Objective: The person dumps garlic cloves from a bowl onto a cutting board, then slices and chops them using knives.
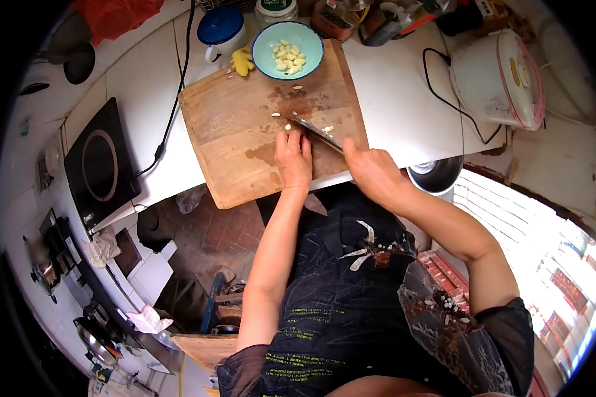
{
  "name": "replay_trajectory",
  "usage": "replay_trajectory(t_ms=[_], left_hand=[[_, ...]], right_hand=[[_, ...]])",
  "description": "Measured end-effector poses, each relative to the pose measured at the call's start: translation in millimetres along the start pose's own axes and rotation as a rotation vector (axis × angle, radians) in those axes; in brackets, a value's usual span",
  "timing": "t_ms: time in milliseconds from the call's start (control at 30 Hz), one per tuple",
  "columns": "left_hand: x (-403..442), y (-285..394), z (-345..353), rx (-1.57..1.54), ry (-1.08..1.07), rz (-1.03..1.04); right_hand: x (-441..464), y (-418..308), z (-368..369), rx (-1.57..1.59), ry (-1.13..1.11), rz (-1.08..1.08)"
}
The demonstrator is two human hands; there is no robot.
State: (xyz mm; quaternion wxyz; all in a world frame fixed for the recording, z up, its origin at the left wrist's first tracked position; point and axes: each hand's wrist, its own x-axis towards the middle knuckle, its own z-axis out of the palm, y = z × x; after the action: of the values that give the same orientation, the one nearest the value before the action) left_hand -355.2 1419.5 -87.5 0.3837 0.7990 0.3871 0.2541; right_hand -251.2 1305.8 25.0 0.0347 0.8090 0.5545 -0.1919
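Note:
A wooden cutting board (235,142) lies on the white counter. My right hand (370,171) is closed round the handle end of a knife (318,132), whose blade points up and left over the board. Close to the blade tip, my left hand (294,159) rests on the board with bent fingers; what its fingertips press, if anything, is too small to make out. Beside them lies a garlic clove (288,126), with chopped bits (327,130) right of the blade. A light green bowl (261,56) of peeled cloves (289,58) sits at the board's top edge, next to yellow ginger (242,61).
A blue-lidded enamel mug (221,30) and jars (276,9) stand behind the board. On the left is a black induction cooktop (102,162); on the right, a rice cooker (493,79) with a black cord. A dark pan (437,175) is at the counter's front edge.

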Motion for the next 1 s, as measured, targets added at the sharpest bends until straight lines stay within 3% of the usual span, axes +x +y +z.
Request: replay_trajectory(t_ms=[200,367,533,733,1000], left_hand=[[8.1,-2.9,-6.5,0.063,0.005,0.061],[20.5,-12.7,-23.0,-0.090,-0.012,0.013],[54.2,-22.6,-35.5,0.053,0.089,0.028],[62.5,-28.9,-34.3,0.054,-0.096,0.023],[55.0,-20.8,-14.7,0.001,0.029,-0.068]], right_hand=[[17.9,0.7,17.0,0.120,0.119,0.042],[25.5,-1.7,11.1,0.170,0.042,0.098],[24.8,-5.5,16.5,0.167,0.050,0.100],[23.1,-4.0,14.4,0.160,0.062,0.086],[23.3,-0.1,-6.2,0.104,0.066,0.049]])
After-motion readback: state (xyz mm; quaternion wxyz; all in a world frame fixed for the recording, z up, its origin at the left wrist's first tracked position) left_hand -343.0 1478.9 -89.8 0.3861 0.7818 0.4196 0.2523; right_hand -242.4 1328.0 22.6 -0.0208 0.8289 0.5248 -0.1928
